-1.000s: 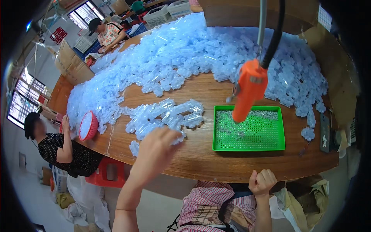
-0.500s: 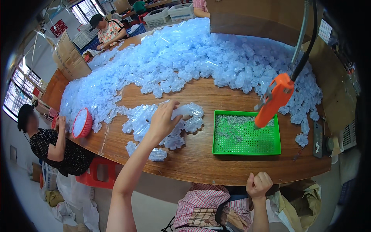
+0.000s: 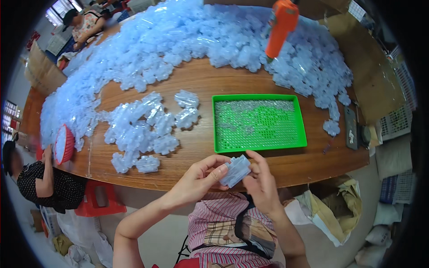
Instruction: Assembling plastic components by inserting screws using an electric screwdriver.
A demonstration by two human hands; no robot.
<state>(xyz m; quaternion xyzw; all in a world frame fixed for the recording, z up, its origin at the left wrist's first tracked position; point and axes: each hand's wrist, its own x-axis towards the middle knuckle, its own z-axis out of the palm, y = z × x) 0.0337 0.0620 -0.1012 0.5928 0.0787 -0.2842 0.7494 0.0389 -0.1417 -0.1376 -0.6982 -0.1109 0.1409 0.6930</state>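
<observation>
A clear, bluish plastic piece (image 3: 235, 171), blocky and ribbed, is held in front of my body at the table's near edge. My left hand (image 3: 199, 178) pinches its left side, thumb on top. At its right side are the curled fingers and thumb of my right hand (image 3: 264, 185); their exact contact is partly hidden. Just beyond my hands lies a green perforated tray (image 3: 259, 148) with many small metal pins spread over its holes. To the left, a loose group of similar clear plastic pieces (image 3: 134, 129) rests on the brown table (image 3: 192, 147).
A large heap of clear plastic pieces (image 3: 178, 40) curves across the table's far side. An orange electric screwdriver (image 3: 282, 27) hangs above it. A dark phone-like object (image 3: 351, 129) lies at right. Far left, a red basket (image 3: 65, 144) stands near a seated co-worker (image 3: 44, 183).
My left hand has come back from the loose group with a plastic piece. My right hand has risen from a fist to meet it. The view has shifted, and the screwdriver hangs farther off.
</observation>
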